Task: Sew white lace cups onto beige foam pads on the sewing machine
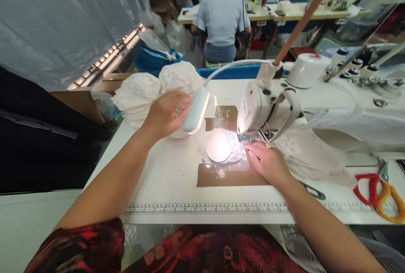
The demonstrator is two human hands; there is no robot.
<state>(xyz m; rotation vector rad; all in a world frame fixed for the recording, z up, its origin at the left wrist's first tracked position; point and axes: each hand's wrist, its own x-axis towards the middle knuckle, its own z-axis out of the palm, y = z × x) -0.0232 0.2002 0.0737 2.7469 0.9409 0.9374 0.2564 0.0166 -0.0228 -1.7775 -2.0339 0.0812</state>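
Head view | lace cup (218,147) lies against sewing machine (251,106), lamp (194,114) near, likely for light | your right hand (268,161) touches its edge, probably to steady, pinch unclear | your left hand (165,114): lamp hides grip, cannot tell

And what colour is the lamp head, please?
The lamp head is pale blue-green with a white edge; head view.

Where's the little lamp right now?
In the head view, the lamp is left of the sewing machine, right beside the left hand.
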